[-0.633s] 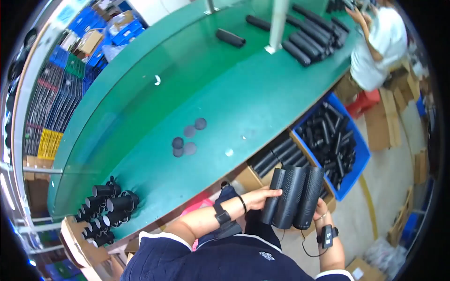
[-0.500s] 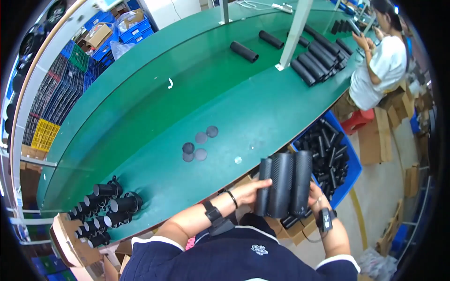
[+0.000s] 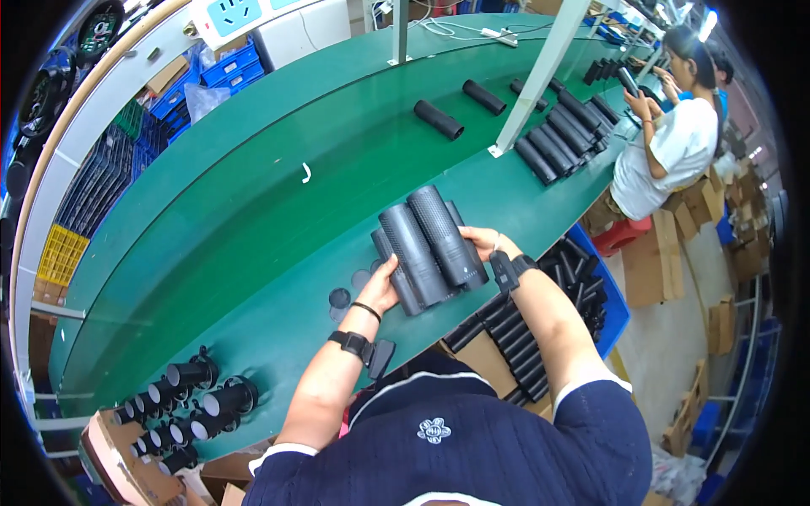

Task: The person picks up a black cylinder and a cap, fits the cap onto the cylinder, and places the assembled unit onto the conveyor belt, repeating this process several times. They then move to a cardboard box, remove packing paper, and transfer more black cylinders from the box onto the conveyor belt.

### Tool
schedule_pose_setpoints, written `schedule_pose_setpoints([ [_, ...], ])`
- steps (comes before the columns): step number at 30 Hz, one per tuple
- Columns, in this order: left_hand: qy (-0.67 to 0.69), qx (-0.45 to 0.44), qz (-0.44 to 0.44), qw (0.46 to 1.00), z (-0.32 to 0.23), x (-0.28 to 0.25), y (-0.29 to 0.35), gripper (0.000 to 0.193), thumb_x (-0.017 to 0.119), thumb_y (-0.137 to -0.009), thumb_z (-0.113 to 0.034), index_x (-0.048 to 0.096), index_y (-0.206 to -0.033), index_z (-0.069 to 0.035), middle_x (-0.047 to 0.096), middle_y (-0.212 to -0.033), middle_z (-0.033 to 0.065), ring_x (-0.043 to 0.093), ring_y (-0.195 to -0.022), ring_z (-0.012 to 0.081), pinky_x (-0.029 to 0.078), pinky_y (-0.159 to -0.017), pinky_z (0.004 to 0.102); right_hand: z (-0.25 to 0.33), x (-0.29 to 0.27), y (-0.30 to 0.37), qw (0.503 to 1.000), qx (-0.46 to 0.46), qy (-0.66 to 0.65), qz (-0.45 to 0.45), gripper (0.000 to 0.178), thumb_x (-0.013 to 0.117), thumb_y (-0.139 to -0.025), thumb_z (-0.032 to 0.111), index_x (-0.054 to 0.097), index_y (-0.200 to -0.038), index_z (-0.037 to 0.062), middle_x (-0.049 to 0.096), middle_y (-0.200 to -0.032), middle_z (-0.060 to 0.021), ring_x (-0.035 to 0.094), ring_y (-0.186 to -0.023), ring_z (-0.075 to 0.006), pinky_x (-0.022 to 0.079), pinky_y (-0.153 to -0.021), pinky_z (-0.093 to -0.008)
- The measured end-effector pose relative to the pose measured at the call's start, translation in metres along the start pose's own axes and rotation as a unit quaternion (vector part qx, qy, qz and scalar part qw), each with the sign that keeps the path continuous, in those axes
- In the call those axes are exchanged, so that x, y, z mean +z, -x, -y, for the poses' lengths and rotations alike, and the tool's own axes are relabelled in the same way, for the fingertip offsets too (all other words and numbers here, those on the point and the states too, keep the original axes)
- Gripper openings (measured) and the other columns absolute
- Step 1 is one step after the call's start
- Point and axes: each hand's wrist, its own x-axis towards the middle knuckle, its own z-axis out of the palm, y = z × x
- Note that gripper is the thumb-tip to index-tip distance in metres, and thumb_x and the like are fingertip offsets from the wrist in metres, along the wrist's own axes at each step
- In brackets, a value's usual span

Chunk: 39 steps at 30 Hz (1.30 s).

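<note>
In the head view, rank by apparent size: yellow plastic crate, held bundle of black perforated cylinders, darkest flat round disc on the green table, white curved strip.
1. Black cylinder bundle
2. Yellow crate
3. Darkest disc
4. White curved strip
Distances differ, so true sizes are unsure.

Watching remotely, I get a bright indoor view with soft, fairly even light. A pale sheen spreads over the smooth green curved tabletop (image 3: pixel 253 244), and faint grey highlights run along the black, finely perforated cylinders (image 3: pixel 411 249). A white glare burns at upper right. Fisheye distortion bends straight edges; black fills the corners, and the brown cardboard boxes (image 3: pixel 721 325) near the right rim look soft.
</note>
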Motion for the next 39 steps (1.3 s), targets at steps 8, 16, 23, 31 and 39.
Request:
schedule_pose_setpoints([
  [8, 0.013, -0.010, -0.047, 0.999, -0.010, -0.004, -0.016, 0.052, 0.070, -0.085, -0.025, 0.045, -0.125, -0.004, 0.057, -0.114, 0.0094, 0.056, -0.108, 0.0262, 0.045, -0.095, 0.0491, 0.048, -0.014, -0.018, 0.979, 0.035, 0.170, -0.110, 0.063, 0.070, -0.084, 0.021, 0.038, -0.137, 0.0053, 0.056, -0.125, -0.0141, 0.059, -0.109, -0.0271, 0.049, -0.092, -0.0451],
  [16, 0.000, -0.022, -0.081, 0.996, -0.010, -0.027, -0.004, 0.065, 0.073, -0.082, -0.030, 0.040, -0.132, -0.006, 0.053, -0.125, 0.0116, 0.051, -0.117, 0.0276, 0.040, -0.101, 0.0488, 0.057, 0.000, -0.015, 0.971, 0.036, 0.198, -0.129, 0.070, 0.062, -0.090, 0.019, 0.024, -0.148, 0.0144, 0.049, -0.134, -0.0081, 0.052, -0.119, -0.0200, 0.045, -0.097, -0.0367],
  [23, -0.050, 0.036, -0.166, 0.984, -0.012, -0.019, 0.010, 0.071, 0.070, -0.082, -0.014, 0.024, -0.137, -0.016, 0.044, -0.125, 0.0104, 0.049, -0.115, 0.0258, 0.050, -0.086, 0.0531, 0.053, -0.046, -0.019, 0.905, -0.048, 0.306, -0.292, 0.066, 0.055, -0.092, 0.014, 0.021, -0.148, 0.0104, 0.042, -0.142, -0.0078, 0.044, -0.125, -0.0199, 0.037, -0.103, -0.0331],
  [31, -0.157, 0.063, -0.237, 0.957, -0.015, -0.027, 0.006, 0.075, 0.073, -0.083, -0.027, 0.027, -0.139, -0.008, 0.047, -0.129, 0.0122, 0.046, -0.120, 0.0236, 0.042, -0.098, 0.0429, 0.076, -0.053, -0.027, 0.694, -0.070, 0.610, -0.377, 0.080, 0.056, -0.090, 0.046, 0.019, -0.147, 0.0039, 0.039, -0.141, -0.0240, 0.041, -0.129, -0.0293, 0.033, -0.105, -0.0337],
  [39, -0.228, 0.137, -0.147, 0.953, -0.012, -0.016, 0.044, 0.087, 0.078, -0.075, -0.010, 0.024, -0.142, -0.001, 0.046, -0.132, 0.0113, 0.043, -0.124, 0.0215, 0.033, -0.105, 0.0351, 0.079, -0.103, -0.025, 0.625, -0.142, 0.701, -0.314, 0.069, 0.050, -0.095, 0.043, 0.023, -0.146, 0.0047, 0.033, -0.146, -0.0215, 0.031, -0.137, -0.0284, 0.025, -0.110, -0.0318],
])
